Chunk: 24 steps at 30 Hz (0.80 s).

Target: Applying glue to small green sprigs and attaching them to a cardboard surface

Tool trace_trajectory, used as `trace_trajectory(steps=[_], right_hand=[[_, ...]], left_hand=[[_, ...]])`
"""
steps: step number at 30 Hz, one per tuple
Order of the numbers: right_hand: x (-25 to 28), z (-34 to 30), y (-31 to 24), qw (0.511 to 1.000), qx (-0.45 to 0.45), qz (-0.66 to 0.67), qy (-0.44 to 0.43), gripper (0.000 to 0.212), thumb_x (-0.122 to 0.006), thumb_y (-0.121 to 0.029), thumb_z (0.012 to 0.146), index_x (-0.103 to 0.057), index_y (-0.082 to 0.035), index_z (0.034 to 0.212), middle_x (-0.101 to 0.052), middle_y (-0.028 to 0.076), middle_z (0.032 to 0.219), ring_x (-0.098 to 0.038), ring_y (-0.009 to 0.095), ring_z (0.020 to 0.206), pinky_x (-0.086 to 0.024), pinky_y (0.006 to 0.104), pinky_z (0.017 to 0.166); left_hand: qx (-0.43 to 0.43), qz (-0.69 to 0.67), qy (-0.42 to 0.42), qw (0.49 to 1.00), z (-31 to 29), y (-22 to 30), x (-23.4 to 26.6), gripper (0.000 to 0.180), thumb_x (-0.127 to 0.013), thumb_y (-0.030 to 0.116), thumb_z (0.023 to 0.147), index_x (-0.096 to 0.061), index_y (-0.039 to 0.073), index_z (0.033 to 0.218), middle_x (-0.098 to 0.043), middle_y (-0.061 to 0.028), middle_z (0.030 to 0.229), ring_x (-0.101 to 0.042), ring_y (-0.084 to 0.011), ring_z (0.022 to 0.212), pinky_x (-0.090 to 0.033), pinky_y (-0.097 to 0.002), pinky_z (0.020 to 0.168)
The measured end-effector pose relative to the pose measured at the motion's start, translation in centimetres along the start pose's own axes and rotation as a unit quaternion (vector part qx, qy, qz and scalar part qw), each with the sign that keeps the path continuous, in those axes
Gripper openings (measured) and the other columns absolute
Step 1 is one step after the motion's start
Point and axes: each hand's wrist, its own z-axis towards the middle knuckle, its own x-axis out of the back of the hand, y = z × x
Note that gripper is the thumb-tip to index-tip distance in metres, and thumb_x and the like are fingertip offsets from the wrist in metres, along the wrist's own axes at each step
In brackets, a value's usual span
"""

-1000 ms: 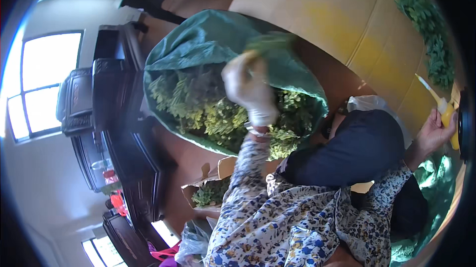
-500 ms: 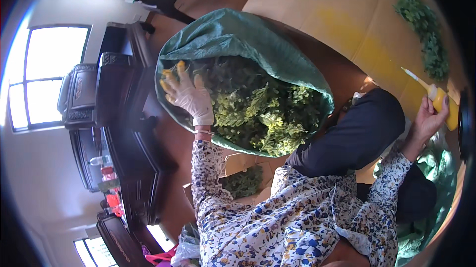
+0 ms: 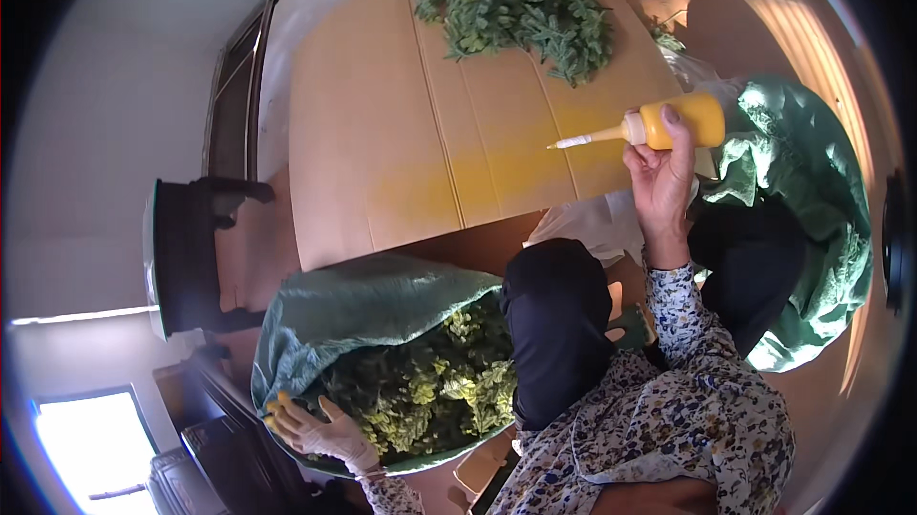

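Observation:
My right hand (image 3: pixel 659 166) is bare and wrapped round a yellow squeeze bottle (image 3: pixel 693 121). The bottle lies sideways in my grip, its long thin nozzle pointing left above yellow-stained cardboard (image 3: pixel 373 123). On the cardboard's far part rests a bunch of green artificial foliage (image 3: pixel 516 13), apart from the nozzle. At the lower left, my left hand (image 3: pixel 320 431) wears a pale glove with yellow-stained fingertips. Its fingers are spread at the left side of a large green sack (image 3: pixel 373 300), with nothing seen in them. Inside the sack lies yellow-tipped green foliage (image 3: pixel 439 391).
My dark-trousered knee (image 3: pixel 559 324) stands between the sack and my right arm. Another green sack (image 3: pixel 821 228) is bunched at the right, near clear plastic. Dark furniture (image 3: pixel 196 257) stands at the left.
My view has swung toward the cardboard, bringing it and the foliage bunch to the middle. The bottle in my right hand is now over the cardboard's near right part. My left hand stays by the sack.

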Motion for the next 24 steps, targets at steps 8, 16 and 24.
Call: trace_trajectory(steps=[8,16,24], right_hand=[[2.4,1.5,-1.0,0.998,0.046,0.033,0.017,0.024,-0.063,-0.027,0.084,-0.055,-0.009,0.098,-0.062,0.007,0.087,-0.033,0.002,0.047,-0.031,0.0178,0.047],[3.9,2.0,-2.6,0.991,0.125,0.029,0.046,0.021,-0.058,-0.027,0.088,-0.053,-0.008,0.097,-0.061,0.009,0.087,-0.034,0.002,0.047,-0.033,0.0179,0.047],[4.4,2.1,-2.7,0.99,0.12,0.027,0.069,0.021,-0.058,-0.027,0.089,-0.052,-0.008,0.097,-0.062,0.008,0.086,-0.035,0.002,0.047,-0.033,0.0175,0.046]], left_hand=[[0.041,-0.647,-0.158,0.744,12.8,28.0,-5.1,0.029,-0.06,0.003,0.082,-0.067,0.008,0.109,-0.068,-0.0089,0.089,-0.063,-0.0193,0.073,-0.05,-0.0297,0.071],[-0.127,-0.446,0.112,0.879,23.4,50.3,-9.6,0.043,-0.072,0.023,0.07,-0.066,0.01,0.11,-0.066,-0.0101,0.102,-0.06,-0.0266,0.097,-0.045,-0.0404,0.088],[-0.013,-0.648,0.168,0.743,24.1,43.0,-9.9,0.018,-0.07,0.007,0.076,-0.072,0.003,0.093,-0.068,-0.0098,0.098,-0.064,-0.0211,0.094,-0.051,-0.0324,0.083]])
